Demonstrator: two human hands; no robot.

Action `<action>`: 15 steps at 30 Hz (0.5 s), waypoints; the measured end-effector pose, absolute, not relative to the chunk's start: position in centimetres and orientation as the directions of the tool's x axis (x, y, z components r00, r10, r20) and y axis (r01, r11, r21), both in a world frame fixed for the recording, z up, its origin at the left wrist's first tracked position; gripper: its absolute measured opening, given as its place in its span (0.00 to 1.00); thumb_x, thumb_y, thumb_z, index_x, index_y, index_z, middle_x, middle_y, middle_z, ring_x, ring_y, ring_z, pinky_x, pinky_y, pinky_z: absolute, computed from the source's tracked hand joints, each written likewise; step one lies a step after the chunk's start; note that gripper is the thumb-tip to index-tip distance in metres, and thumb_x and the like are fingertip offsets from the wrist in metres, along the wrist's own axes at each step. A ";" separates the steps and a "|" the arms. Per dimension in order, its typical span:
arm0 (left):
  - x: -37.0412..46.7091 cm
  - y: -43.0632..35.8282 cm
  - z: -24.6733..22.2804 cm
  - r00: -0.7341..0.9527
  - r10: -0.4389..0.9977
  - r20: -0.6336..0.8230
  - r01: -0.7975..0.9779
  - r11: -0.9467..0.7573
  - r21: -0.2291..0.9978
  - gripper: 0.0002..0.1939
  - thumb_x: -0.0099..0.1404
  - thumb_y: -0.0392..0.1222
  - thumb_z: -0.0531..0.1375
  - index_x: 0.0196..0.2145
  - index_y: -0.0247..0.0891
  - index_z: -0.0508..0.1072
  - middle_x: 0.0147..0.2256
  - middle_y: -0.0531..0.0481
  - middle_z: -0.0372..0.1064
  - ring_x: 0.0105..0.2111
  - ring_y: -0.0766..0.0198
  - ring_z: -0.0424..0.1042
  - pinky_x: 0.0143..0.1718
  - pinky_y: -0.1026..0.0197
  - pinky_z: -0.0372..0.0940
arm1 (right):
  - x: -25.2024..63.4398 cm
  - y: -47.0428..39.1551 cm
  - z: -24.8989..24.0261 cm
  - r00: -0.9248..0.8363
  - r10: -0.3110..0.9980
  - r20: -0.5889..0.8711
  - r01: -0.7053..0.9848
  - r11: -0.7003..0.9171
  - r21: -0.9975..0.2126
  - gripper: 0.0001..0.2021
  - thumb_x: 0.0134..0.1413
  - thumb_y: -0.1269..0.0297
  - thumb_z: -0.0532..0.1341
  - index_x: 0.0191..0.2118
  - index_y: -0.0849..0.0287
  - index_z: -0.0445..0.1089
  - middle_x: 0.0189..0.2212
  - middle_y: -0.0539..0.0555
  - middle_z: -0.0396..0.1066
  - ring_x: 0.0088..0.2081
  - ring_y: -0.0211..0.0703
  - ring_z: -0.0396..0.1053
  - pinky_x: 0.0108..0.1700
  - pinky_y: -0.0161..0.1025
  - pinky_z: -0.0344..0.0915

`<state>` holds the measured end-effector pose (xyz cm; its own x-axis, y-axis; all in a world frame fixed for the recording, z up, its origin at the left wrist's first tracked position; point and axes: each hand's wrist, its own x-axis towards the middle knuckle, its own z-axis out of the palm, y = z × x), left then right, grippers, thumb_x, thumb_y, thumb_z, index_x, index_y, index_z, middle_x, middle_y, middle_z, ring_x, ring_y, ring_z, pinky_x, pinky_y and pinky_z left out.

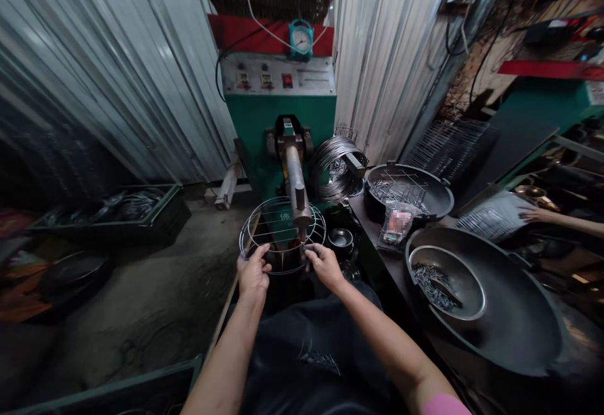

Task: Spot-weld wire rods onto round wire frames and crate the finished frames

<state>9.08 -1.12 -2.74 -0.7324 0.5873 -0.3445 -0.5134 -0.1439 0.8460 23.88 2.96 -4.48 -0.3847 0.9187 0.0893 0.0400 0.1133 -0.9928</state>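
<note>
1. Background: a corrugated metal wall [146, 69] is running behind the work spot, and a bare floor [202, 276] is showing at left.
2. Main item: a round wire frame [283, 252] is sitting between the two hands, under a metal arm [296, 179], with its near side lying close to the arm's lower tip.
3. Left hand [255, 270] is gripping the frame's near-left rim, thumb and fingers closing on the wire.
4. Right hand [325, 267] is pinching the near rim beside the tip; whether a small loose piece is also between the fingers is too small to tell.
5. Handling (judged): frame is looking light, thin and open, fairly stiff around the rings, springier across the long cross wires. Smooth wire is probably turning easily in a loose pinch. Outer ring is offering the best hold, one hand each side; pressing mid-span is risking a bend.
6. Just beyond: the arm is projecting from a green machine [255, 126]; a wire coil [325, 157] is hanging beside it.
7. Right side: a dark pan [448, 204] is holding wire pieces, a plastic bag [396, 223] is lying near it, and a large pan [514, 314] is holding a metal bowl [472, 289] of small metal pieces [431, 283].
8. Far right: another person's hand [533, 215] is reaching in.
</note>
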 end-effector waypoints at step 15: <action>7.8 -2.1 -2.4 -0.669 0.601 -0.437 -0.558 -0.017 0.830 0.21 0.37 0.44 0.67 0.27 0.36 0.63 0.24 0.59 0.59 0.19 0.74 0.57 0.17 0.69 0.54 | 27.8 0.1 -5.7 -0.332 0.909 0.250 0.395 0.375 -0.839 0.11 0.52 0.67 0.56 0.42 0.59 0.69 0.38 0.55 0.72 0.39 0.41 0.70 0.41 0.35 0.65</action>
